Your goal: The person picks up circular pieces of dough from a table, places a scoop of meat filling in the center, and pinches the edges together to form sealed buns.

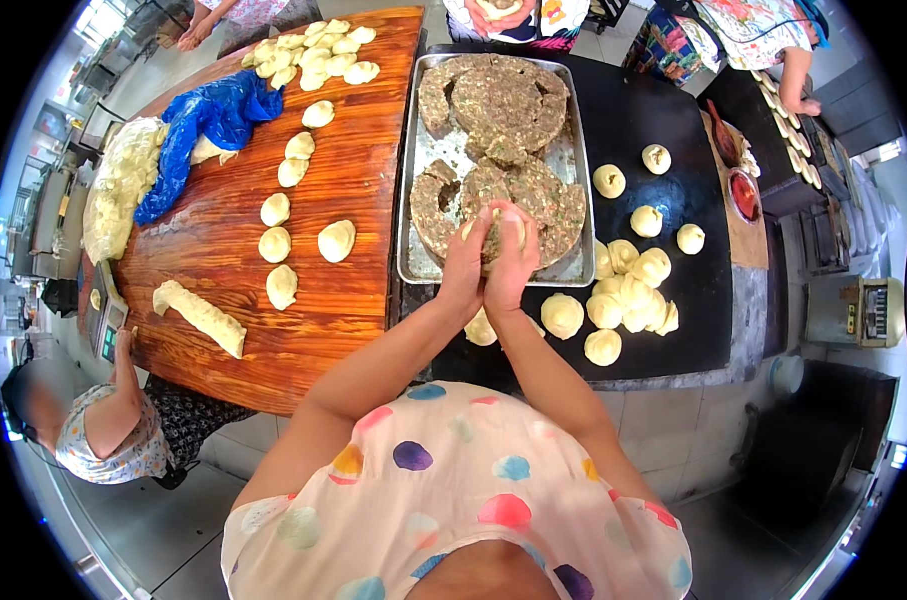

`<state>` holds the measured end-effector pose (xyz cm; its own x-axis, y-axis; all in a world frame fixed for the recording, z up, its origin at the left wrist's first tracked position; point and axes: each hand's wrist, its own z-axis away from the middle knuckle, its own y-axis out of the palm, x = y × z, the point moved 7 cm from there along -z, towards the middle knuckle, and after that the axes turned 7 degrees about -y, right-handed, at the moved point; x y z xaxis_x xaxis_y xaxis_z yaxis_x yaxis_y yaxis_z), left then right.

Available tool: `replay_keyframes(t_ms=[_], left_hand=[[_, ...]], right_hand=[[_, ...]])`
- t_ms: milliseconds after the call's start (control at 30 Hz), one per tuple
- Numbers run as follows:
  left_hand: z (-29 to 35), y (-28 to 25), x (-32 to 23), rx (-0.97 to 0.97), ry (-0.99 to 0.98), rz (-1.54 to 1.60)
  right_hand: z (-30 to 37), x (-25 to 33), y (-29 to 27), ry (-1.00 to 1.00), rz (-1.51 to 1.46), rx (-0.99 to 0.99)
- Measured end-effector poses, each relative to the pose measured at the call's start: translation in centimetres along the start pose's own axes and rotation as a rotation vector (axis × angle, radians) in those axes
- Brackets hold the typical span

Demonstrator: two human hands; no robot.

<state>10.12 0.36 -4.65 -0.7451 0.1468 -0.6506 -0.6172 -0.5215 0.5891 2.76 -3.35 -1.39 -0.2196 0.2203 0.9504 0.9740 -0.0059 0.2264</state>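
Left hand: my left hand [461,268] is cupped, fingers curled, against the left side of 1 soft pale-yellow dough piece [468,230].
Right hand: my right hand [513,264] is curled around its right side; wrists close together.
Dough piece: held between my 2 sets of fingers, which partly hide it; I cannot tell whether it is sealed.
Tray: the rectangular silver metal tray [435,152], bearing grey-brown, green-flecked filling [508,100], lies beneath my fingers, near its front edge.
Black tabletop: right of my hands, the smooth black tabletop [613,120] carries clustered pale-yellow dough rounds [635,295], with 4 more beyond.
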Motion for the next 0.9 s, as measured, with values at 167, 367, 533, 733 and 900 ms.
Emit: replay_keyframes(t_ms=[167, 367, 533, 733, 900], left_hand=[[0.1, -0.5, 0.2, -0.094, 0.019, -0.122], [0.8, 1.5, -0.8, 0.087, -0.259, -0.182], [-3.5, -0.4, 0.4, -0.007, 0.000, -0.553], [-0.8, 3.1, 0.4, 0.336, -0.272, 0.038], [-1.8, 0.5, 1.6, -0.049, 0.021, -0.045]], right_hand=[[0.6, -2.1, -1.0, -0.070, 0.170, 0.148], [-1.6, -2.9, -2.9, 0.448, -0.124, 0.193], [-1.4, -1.0, -2.0, 0.061, 0.226, 0.177], [-1.6, -1.7, -3.4, 0.398, -0.357, -0.163], [-1.2, 0.1, -2.4, -0.194, 0.235, 0.083]])
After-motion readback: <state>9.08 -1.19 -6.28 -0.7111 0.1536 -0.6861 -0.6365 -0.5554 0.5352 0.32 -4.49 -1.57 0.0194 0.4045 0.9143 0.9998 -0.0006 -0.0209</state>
